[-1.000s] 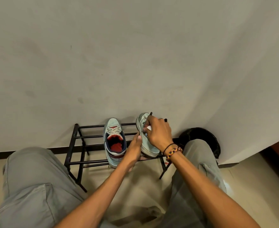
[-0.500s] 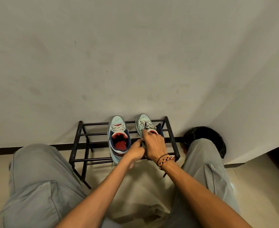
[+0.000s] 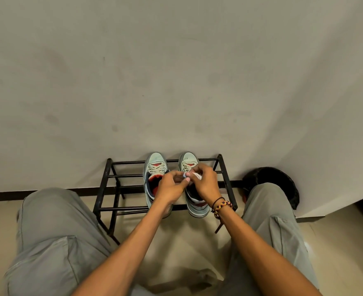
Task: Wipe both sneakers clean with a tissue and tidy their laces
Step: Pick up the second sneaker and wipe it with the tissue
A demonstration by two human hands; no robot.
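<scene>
Two pale green sneakers stand side by side on a black metal shoe rack, toes to the wall. The left sneaker shows its red lining. The toe and laces of the right sneaker are visible, and its heel sticks out past the rack's front bar. Both hands meet just above the right sneaker's opening. My left hand pinches a pale bit of the white tissue with its fingertips. My right hand, with bracelets on the wrist, curls its fingers over the rest of the tissue.
A plain wall rises right behind the rack. A round black object sits on the floor at the right, partly behind my right knee. My knees in grey trousers flank the rack. Beige floor lies between my legs.
The right sneaker, held up and tilted a second ago, now stands flat on the rack. My left hand has left its heel and come up to meet the right hand above the opening.
</scene>
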